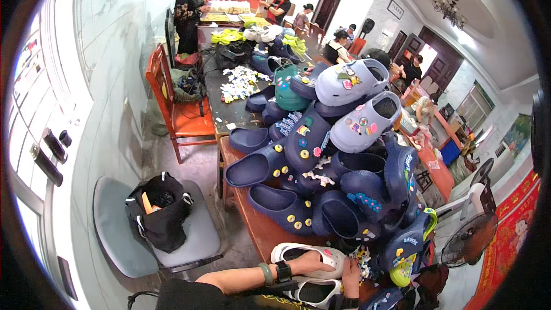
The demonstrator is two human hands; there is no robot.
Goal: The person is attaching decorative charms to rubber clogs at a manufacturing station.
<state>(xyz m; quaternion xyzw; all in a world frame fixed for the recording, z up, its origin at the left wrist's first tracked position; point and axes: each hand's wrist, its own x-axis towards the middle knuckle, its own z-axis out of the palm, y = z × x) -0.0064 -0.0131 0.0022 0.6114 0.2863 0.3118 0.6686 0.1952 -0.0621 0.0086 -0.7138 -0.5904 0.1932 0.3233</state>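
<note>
My left hand (311, 264), with a bangle and a dark watch on its wrist, reaches into the opening of a white clog (337, 255) and grips its upper. A small pink charm shows on the clog's toe. Against the toe end, my right hand (350, 280) has its fingers pressed together; whatever they pinch is hidden. A second white clog (317, 294) lies just below, nearest to me. Small colourful charms (363, 261) are heaped right beside my right hand.
Navy clogs (278, 206) pile up across the table, with pale lavender clogs (367, 121) and a green clog (290, 89) on top. More charms (244, 83) lie farther back. A grey chair (198, 235) holding a black bag (160, 209) stands left. Several people work farther off.
</note>
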